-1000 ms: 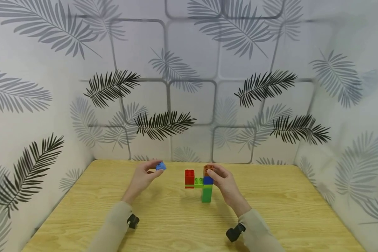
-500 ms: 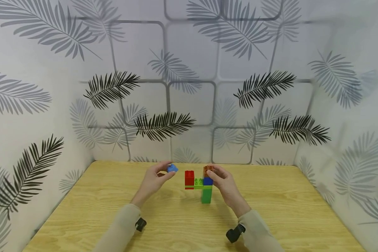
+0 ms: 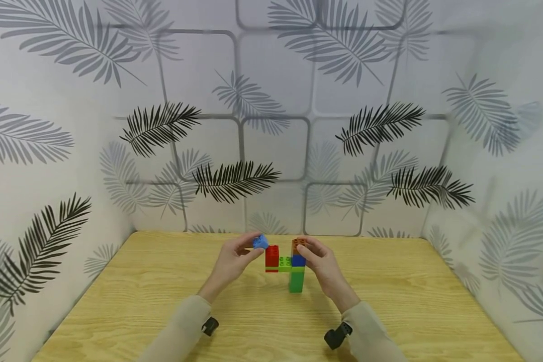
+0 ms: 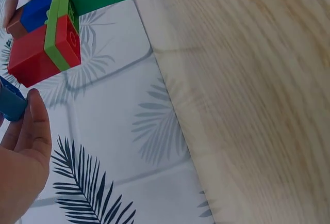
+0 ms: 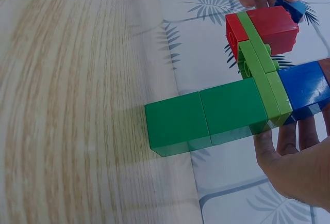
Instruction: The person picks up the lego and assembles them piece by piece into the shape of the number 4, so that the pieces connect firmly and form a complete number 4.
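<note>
My left hand [image 3: 234, 258] pinches a light blue toy building brick [image 3: 260, 242] between thumb and fingers. It is tilted, close by the upper left of the red brick [image 3: 272, 256]. That red brick sits on the left end of a lime green plate [image 3: 285, 263], with more red beneath it. Under the plate's right end, two green bricks [image 5: 206, 122] form a column standing on the table. Above that end are a dark blue brick [image 5: 307, 87] and a brown brick [image 3: 298, 244] on top. My right hand [image 3: 322, 263] grips these upper bricks from the right.
The light wooden table [image 3: 131, 301] stretches out on both sides. Behind it rises a pale wall covering [image 3: 276, 206] with leaf prints. Each wrist carries a small black camera [image 3: 338, 335].
My left hand has moved right with the light blue brick, from well left of the structure to beside the red brick's top. The right hand keeps its grip in place.
</note>
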`<state>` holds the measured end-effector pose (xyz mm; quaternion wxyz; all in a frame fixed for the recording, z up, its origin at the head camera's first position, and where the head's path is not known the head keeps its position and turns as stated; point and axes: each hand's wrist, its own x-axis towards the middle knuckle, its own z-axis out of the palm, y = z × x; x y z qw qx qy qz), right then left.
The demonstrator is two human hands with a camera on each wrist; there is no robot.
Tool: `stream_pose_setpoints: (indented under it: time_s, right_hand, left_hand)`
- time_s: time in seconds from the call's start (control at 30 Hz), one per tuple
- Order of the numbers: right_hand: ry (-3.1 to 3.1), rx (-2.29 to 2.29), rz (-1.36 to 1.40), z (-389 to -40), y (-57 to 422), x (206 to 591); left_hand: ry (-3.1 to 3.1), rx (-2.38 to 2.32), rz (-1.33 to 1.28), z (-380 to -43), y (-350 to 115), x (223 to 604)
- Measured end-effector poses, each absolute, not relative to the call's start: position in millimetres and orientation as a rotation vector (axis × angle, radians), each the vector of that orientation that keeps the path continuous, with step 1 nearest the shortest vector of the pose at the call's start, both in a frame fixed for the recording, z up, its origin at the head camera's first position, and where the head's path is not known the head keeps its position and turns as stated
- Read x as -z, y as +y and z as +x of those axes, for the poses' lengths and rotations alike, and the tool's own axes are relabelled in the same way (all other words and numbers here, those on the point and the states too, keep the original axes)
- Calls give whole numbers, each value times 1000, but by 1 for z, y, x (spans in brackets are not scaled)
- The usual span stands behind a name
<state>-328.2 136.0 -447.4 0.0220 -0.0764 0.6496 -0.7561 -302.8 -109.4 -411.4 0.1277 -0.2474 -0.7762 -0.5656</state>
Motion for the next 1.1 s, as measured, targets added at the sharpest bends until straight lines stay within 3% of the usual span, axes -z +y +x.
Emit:
stream_pose_setpoints:
  time_s: [0.33,1.1]
  right_hand:
    - [2016,2333,-245,-328,136,448]
    - [2022,2339,-255,-330,136,451]
  left_hand:
    - [-2304,1491,-787,-325,-102,434]
    - [-2399,1241,-1012,-328,-105,442]
